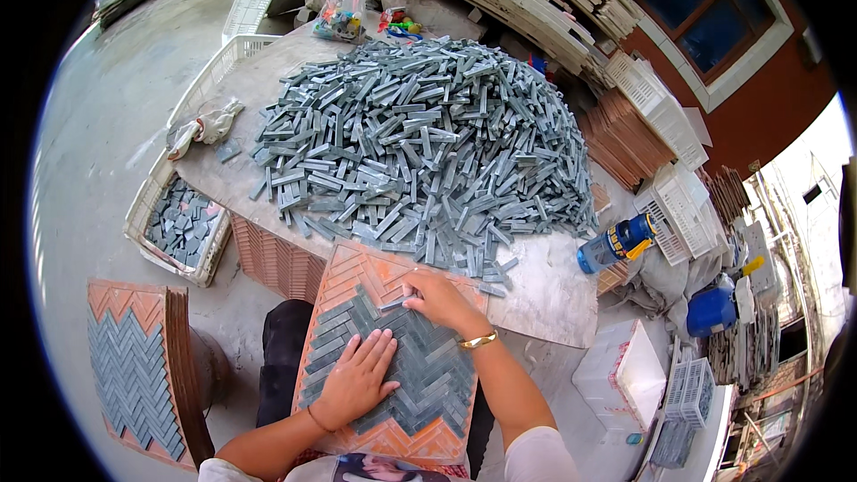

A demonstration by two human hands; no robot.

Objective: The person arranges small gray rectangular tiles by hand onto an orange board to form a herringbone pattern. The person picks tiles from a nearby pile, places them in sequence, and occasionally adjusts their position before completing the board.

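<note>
The left hand lies flat, fingers extended, on the gray strips in the orange tray. The right hand pinches one gray strip over the tray. Directly beyond, a strip pile covers most of the tabletop; right of it: blue bottle. Left of the tabletop: white crate containing gray pieces.

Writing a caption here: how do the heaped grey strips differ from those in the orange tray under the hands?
The heaped strips lie jumbled at all angles; the tray strips form a herringbone pattern. The heaped strips pile many deep, while the tray strips lie flat. The left hand rests on the tray strips; neither hand touches the heaped strips. Both sets are narrow and grey.
</note>
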